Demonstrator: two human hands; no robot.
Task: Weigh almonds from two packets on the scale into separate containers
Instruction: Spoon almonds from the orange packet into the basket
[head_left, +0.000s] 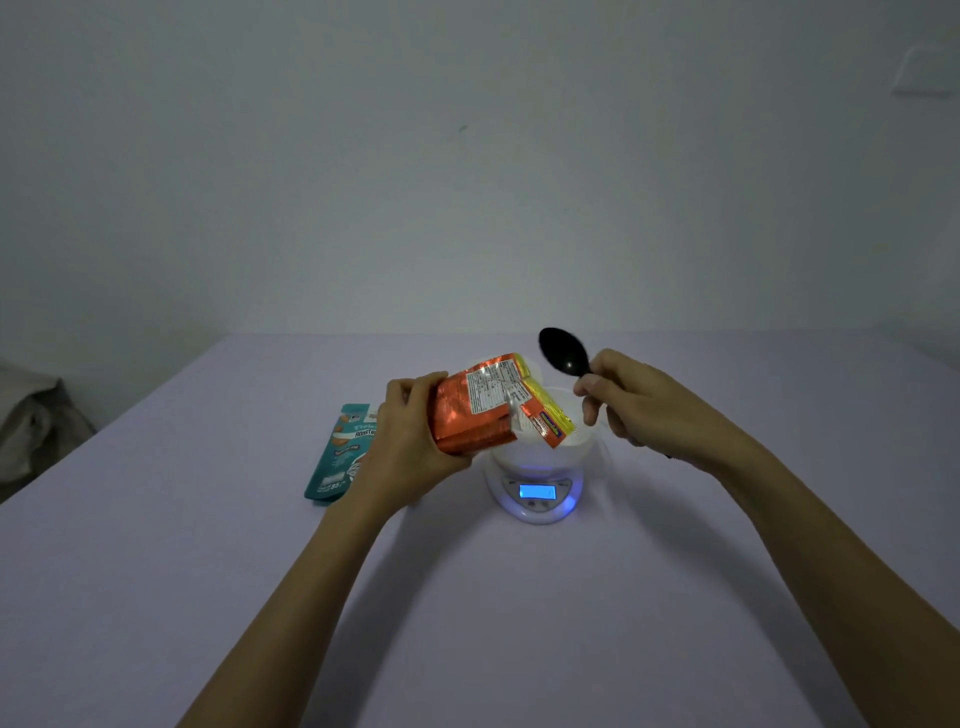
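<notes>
My left hand (410, 426) grips an orange foil packet (467, 415), tilted with its yellow-edged mouth down over a white bowl (571, 441). The bowl sits on a white round scale (537, 493) whose blue display is lit. Just right of the bowl, my right hand (631, 402) holds a black spoon (563, 351) by its handle, the spoon's head pointing up and away. A teal packet (340, 452) lies flat on the table, left of my left hand and partly hidden by it. The bowl's contents are hidden by the orange packet.
A second white container (535, 366) peeks out behind the orange packet. The pale table (208, 571) reaches back to a plain wall. A crumpled grey cloth (31, 415) lies beyond the table's left edge.
</notes>
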